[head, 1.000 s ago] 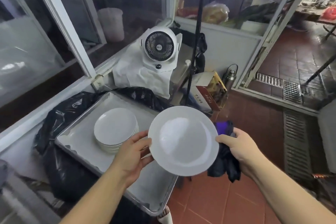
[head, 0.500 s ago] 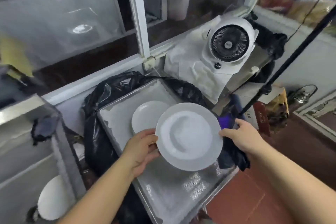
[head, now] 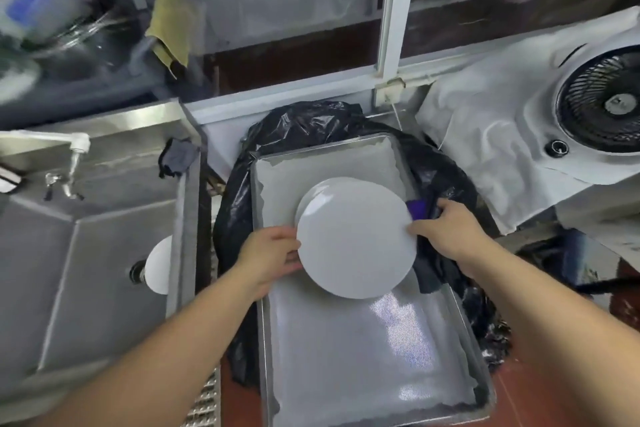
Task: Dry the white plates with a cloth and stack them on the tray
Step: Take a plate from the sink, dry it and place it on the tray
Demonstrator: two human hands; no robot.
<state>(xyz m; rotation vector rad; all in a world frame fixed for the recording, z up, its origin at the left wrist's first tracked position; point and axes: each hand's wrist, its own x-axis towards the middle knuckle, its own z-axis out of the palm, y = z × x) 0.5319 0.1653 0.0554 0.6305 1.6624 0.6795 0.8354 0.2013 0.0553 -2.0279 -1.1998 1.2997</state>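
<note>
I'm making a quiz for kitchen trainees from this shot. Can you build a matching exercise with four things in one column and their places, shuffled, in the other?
Things:
1. round white plate held in both hands
2. dark purple cloth
3. rectangular metal tray
4. white fan with black grille

Places:
A. on the black plastic bag
B. far right, on a white sheet
C. above the stack of white plates
D. under the right hand

Pairs: 1-C, 2-D, 3-A, 4-B
</note>
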